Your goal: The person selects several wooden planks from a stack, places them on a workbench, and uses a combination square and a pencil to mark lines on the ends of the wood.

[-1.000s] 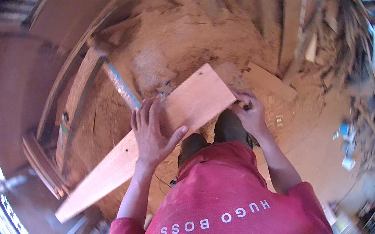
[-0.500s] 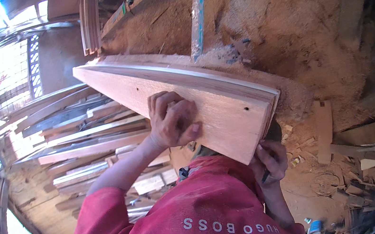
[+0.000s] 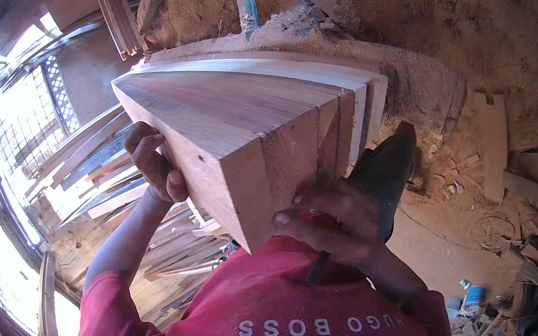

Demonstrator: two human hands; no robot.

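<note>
A stack of long wooden boards [image 3: 274, 105] stands on edge in front of me, its end faces turned toward me. One board in it is much paler than the others. My left hand [image 3: 157, 163] lies against the left outer board, fingers curled and thumb on its face beside a small dark hole. At the near end my right hand [image 3: 335, 220] has its fingers bent, the fingertips by the boards' end faces. A thin dark pencil-like stick [image 3: 317, 268] sticks out below that hand; its other end is hidden.
A dark pointed shoe-like shape [image 3: 390, 175] shows beyond my right hand. Long timber strips [image 3: 104, 167] are piled at the left. Sawdust covers the ground at the back. A notched board [image 3: 494, 143], wood scraps [image 3: 537, 268] and a blue can [image 3: 473, 297] lie at the right.
My view has shifted, and the stack's top edges and end faces now show more. My right hand has come left onto the end faces; my left hand sits farther left on the outer board.
</note>
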